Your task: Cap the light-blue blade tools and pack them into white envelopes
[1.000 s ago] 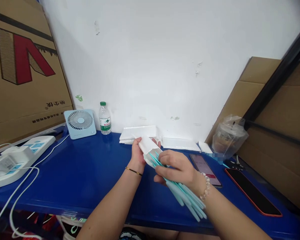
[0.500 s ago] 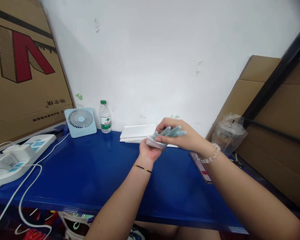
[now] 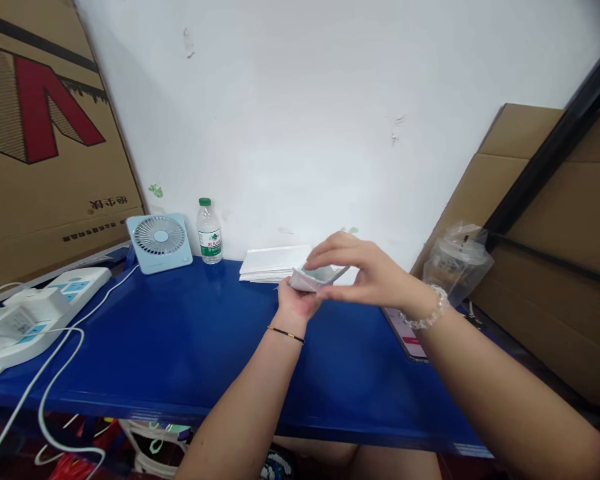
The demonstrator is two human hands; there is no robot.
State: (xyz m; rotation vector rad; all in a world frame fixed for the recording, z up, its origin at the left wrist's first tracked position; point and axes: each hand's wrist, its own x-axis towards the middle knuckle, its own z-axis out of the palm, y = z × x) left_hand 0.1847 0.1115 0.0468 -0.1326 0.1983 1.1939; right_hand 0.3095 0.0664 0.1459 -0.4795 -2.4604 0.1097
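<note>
In the head view my left hand [image 3: 299, 303] supports a small white packet [image 3: 304, 281] from below, above the table. Its upper side gapes, and something pale green [image 3: 324, 272] shows inside; I cannot make out what kind of thing it is. My right hand [image 3: 357, 270] arches over the packet from the right, fingers and thumb spread apart and nothing gripped between them. The fingertips are near the packet's opening; whether they touch it I cannot tell. Just behind the hands lies a stack of flat white sheets or envelopes [image 3: 270, 263].
A blue table [image 3: 180, 347] bears a light blue fan [image 3: 161, 243], a water bottle [image 3: 210, 233] and a white power strip [image 3: 35, 320] with cables at left. At right are a phone [image 3: 407, 337] and a bagged drink cup [image 3: 457, 263]. Cardboard [image 3: 45, 193] stands at both sides.
The pale blue-green piece that was pinched in my right hand is out of its fingers, and pale green shows inside the packet. My right hand has opened. The view has shifted slightly.
</note>
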